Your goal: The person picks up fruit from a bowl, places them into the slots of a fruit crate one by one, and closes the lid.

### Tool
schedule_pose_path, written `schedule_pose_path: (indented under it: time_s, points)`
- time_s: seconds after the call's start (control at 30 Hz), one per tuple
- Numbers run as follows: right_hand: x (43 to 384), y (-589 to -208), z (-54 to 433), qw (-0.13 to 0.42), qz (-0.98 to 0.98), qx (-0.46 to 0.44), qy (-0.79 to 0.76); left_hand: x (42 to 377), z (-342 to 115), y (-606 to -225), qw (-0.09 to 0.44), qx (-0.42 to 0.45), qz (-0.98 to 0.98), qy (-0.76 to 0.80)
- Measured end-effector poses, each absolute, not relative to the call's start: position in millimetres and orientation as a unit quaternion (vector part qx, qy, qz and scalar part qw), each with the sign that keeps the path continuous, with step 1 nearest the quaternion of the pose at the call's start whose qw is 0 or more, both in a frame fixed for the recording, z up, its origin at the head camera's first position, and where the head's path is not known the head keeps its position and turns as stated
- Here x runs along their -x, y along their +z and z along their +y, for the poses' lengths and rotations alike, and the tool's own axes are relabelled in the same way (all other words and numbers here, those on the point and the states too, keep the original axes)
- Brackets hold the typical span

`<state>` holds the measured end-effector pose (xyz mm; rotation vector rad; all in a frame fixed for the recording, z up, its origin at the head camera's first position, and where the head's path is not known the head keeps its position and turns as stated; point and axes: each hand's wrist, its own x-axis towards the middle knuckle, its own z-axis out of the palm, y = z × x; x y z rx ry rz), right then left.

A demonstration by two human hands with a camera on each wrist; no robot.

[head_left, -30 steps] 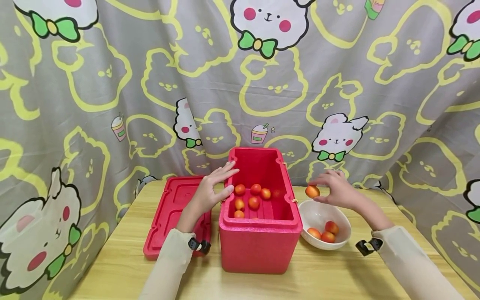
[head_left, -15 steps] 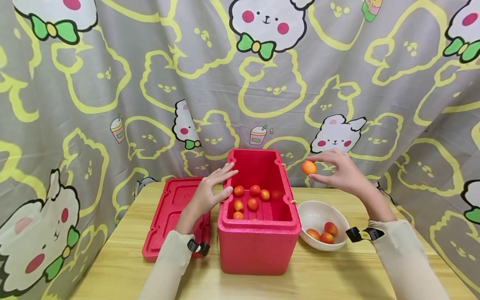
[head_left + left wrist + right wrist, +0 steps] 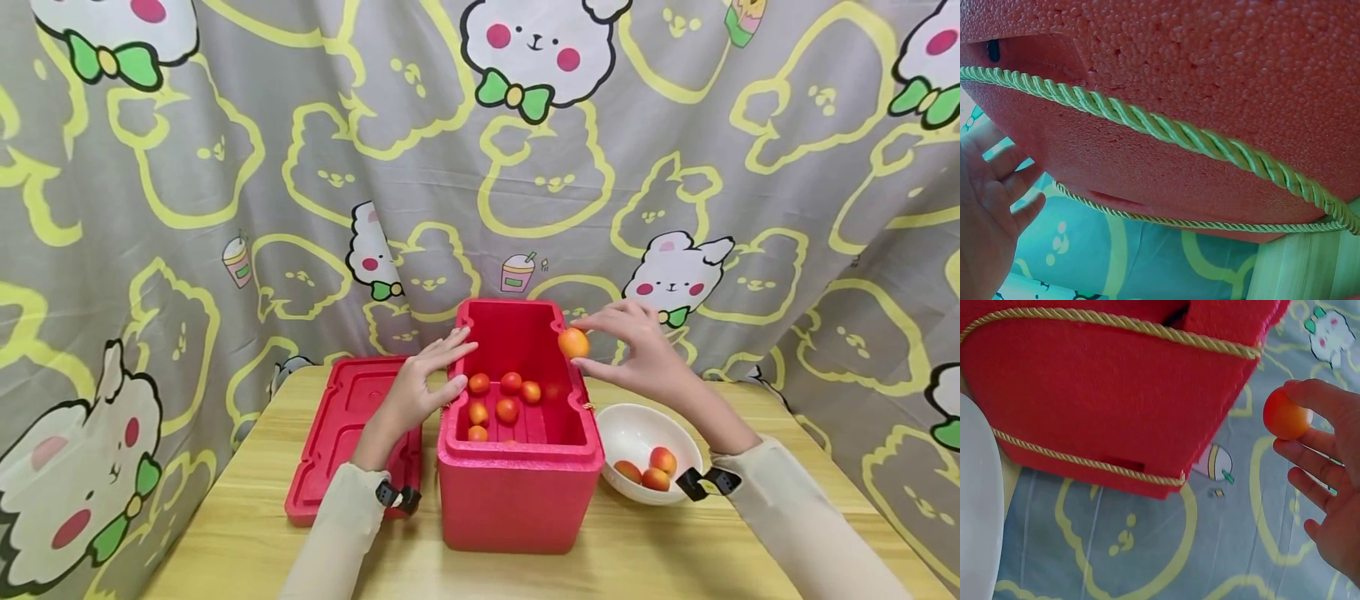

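My right hand point(image 3: 639, 348) pinches a small round orange-red fruit point(image 3: 573, 342), apricot-like, at the right rim of the red foam box point(image 3: 517, 508). In the right wrist view the fruit point(image 3: 1287, 414) sits between thumb and fingertips, beside the box wall point(image 3: 1097, 400). The left hand point(image 3: 422, 383), fingers spread and fairly straight, rests against the box's left rim. Its fingers point(image 3: 1013, 172) lie along the box's edge in the left wrist view. Several like fruits point(image 3: 507, 410) lie on the box floor; the front wall partly hides some.
A white bowl point(image 3: 618, 425) with several more fruits point(image 3: 656, 478) stands right of the box. The red lid point(image 3: 307, 487) lies flat to its left. Twisted gold rope point(image 3: 1110, 320) runs along the box's sides. Behind the wooden table point(image 3: 225, 533) hangs a patterned curtain point(image 3: 420, 175).
The right hand has lifted the fruit from above the bowl and carried it left to the box's right rim. The left hand has stayed at the left rim.
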<state>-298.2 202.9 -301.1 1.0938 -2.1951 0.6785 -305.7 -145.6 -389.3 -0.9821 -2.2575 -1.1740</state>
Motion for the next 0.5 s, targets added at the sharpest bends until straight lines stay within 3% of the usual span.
schedule_pose_path:
  time_s: [0.5]
  points:
    - [295.6, -302.1, 173.9, 0.247, -0.839, -0.456, 0.166, 306.5, -145.5, -389.8, 0.210, 0.354, -0.810, -0.419]
